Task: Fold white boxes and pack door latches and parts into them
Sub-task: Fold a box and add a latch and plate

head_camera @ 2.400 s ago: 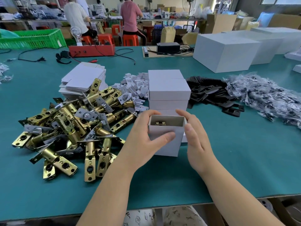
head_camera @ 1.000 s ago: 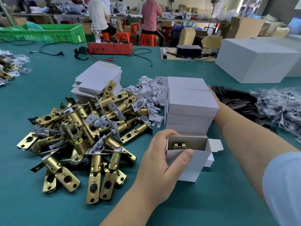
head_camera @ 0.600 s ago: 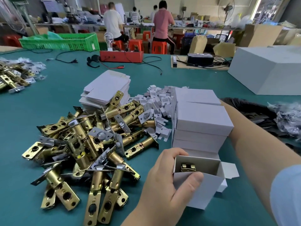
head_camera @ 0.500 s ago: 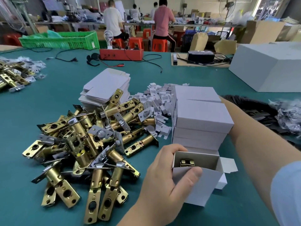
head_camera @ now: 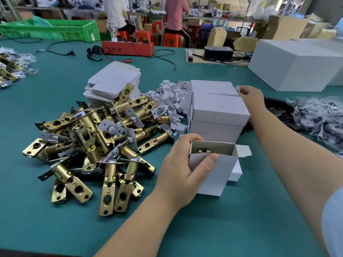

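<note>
The left hand (head_camera: 182, 168) is gripping the open box (head_camera: 213, 167) near the tabletop's (head_camera: 241, 219) front edge, a latch (head_camera: 203, 150) half hidden inside, while the right hand (head_camera: 250, 95) is pinching something unclear behind the stacked boxes (head_camera: 219, 112).

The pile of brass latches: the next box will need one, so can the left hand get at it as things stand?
Probably not yet: the left hand grips the open white box. The latch pile lies uncovered just beside it.

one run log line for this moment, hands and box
left hand: grips open white box, latch inside | right hand: pinching small white piece behind stacked boxes | flaps: unclosed
</note>
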{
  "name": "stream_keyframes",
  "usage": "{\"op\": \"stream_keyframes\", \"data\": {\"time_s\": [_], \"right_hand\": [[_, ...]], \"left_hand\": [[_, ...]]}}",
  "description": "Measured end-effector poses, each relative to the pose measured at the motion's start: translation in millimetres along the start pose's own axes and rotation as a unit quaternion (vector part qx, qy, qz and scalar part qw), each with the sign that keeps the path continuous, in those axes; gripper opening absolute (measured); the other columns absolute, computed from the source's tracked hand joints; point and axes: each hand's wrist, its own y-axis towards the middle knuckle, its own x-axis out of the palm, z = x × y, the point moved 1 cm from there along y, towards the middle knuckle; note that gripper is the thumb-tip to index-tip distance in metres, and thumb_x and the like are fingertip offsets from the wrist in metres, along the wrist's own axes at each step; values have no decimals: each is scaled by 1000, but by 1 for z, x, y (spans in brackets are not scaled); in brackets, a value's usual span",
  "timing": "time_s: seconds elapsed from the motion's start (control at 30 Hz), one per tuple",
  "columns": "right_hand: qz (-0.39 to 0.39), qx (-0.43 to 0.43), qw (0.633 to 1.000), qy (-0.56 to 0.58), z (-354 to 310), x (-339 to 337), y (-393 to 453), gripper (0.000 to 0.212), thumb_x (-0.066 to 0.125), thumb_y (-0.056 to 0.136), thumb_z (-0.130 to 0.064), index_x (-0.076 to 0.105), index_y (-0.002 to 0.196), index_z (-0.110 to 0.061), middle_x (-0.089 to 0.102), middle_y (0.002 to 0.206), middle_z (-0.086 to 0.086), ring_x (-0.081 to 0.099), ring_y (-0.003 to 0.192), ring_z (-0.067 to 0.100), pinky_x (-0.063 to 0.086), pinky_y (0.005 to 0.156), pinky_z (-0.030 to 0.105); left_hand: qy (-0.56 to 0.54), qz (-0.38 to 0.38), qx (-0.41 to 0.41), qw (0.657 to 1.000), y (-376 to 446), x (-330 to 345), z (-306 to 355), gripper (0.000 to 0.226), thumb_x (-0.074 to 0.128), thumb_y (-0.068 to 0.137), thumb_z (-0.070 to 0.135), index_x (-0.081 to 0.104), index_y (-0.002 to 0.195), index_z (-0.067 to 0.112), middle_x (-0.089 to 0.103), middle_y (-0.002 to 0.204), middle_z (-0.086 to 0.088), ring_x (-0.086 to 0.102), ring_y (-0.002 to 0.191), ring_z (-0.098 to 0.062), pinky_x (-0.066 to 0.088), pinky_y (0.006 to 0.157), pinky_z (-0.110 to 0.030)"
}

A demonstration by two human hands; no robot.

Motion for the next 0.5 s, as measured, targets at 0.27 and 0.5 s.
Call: {"op": "stream_keyframes", "data": {"time_s": [0.27, 0.5], "right_hand": [[92, 34, 972, 213, -15, -40, -78, 21, 62, 84, -30, 56, 66, -23, 48, 58, -7, 41, 52, 10, 37, 52, 24], [6, -108, 966, 235, -58, -51, -166, 11, 70, 77, -37, 72, 66, -35, 61, 68, -19, 51, 62, 0, 40, 57, 12]], "left_hand": [[-20, -5, 2, 1000, 1, 2, 3, 31, 46, 81, 57, 48, 104, 37, 56, 94, 16, 55, 90, -6, 45, 75, -28], [-34, 4, 0, 999, 0, 3, 6, 42, 45, 81, 56, 50, 110, 26, 55, 95, 13, 54, 89, -8, 42, 79, -28]]}}
